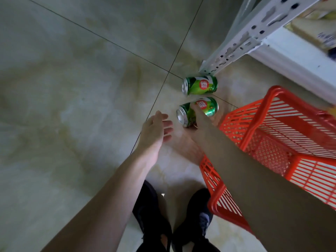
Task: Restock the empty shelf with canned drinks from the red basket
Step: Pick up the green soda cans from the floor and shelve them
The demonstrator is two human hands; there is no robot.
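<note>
Fingers (195, 108) of the right hand (201, 122) wrap the near green aluminium drink can (209, 108) lying on glossy floor tiles (72, 79); left hand (154, 130) spread open, empty; red slatted plastic basket (272, 135) right.

The floor (72, 88) is made of large glossy tiles, pale grey-green with beige marbling. Dark grout lines (127, 50) cross it and they meet at one point just beyond the hands, a little to the left side of them. Below the hands, near the lower edge of the view, there are two black shoes (192, 224) which stand close together on the tiles, between the two forearms. The shoe on the right has a grey patch on its top. A bright reflection lies on the tiles under the hands.
</note>
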